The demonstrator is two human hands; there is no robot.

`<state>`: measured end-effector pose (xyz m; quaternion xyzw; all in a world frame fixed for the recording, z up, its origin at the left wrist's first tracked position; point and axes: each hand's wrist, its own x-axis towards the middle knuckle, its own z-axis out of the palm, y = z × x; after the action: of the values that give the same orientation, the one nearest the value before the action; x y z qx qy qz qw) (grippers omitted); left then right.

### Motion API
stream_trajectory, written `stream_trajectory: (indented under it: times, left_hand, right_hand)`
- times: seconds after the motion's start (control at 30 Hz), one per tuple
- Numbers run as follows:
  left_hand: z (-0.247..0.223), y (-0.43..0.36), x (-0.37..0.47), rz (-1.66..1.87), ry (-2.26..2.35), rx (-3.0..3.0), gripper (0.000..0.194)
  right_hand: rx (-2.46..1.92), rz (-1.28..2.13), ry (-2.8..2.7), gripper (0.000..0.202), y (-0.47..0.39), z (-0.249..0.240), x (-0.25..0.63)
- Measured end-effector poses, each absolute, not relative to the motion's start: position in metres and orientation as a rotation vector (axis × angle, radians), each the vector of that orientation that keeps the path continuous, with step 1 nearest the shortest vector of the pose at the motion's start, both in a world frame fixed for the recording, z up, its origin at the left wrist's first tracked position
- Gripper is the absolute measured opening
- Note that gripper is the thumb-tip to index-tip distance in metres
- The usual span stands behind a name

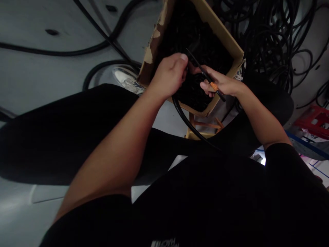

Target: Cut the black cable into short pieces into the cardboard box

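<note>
My left hand [171, 73] is closed in a fist around a thick black cable [183, 118], which trails from beneath it down towards my lap. In my right hand [221, 80] is a knife [213, 85] with a dark blade and an orange band on its black handle. Its tip points up and left, close to my left thumb. Both hands are over an open cardboard box [223, 29] that holds many small black pieces [196, 94]. The cable's end is hidden by my fingers and the dark.
Tangled black cables [277, 37] lie in a heap on the floor right of the box. Another thick black cable [51, 52] crosses the grey floor at left. A small wooden stool [202, 135] stands below the box, and a red plastic crate [315, 120] is at right.
</note>
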<state>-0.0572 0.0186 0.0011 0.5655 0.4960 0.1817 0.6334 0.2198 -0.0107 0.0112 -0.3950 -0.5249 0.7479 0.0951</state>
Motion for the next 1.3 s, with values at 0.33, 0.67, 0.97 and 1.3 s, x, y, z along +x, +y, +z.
stream_trajectory:
  times: [0.33,0.67,0.97,1.3]
  left_hand:
    - [0.018,0.022,-0.057,0.279,1.12,1.573,0.034]
    - [0.012,0.017,-0.056,0.211,1.209,1.499,0.022]
    - [0.008,0.014,-0.052,0.32,1.136,1.502,0.029]
    - [0.002,0.024,-0.06,0.351,1.045,1.346,0.071]
  right_hand:
    - [-1.21,2.229,-1.473,0.059,-0.016,0.0,0.218]
    - [-1.431,2.262,-1.278,0.027,-0.021,0.012,0.197]
    - [-1.326,2.038,-1.659,0.042,-0.016,-0.003,0.21]
    - [-1.375,1.921,-1.844,0.025,-0.015,0.006,0.213]
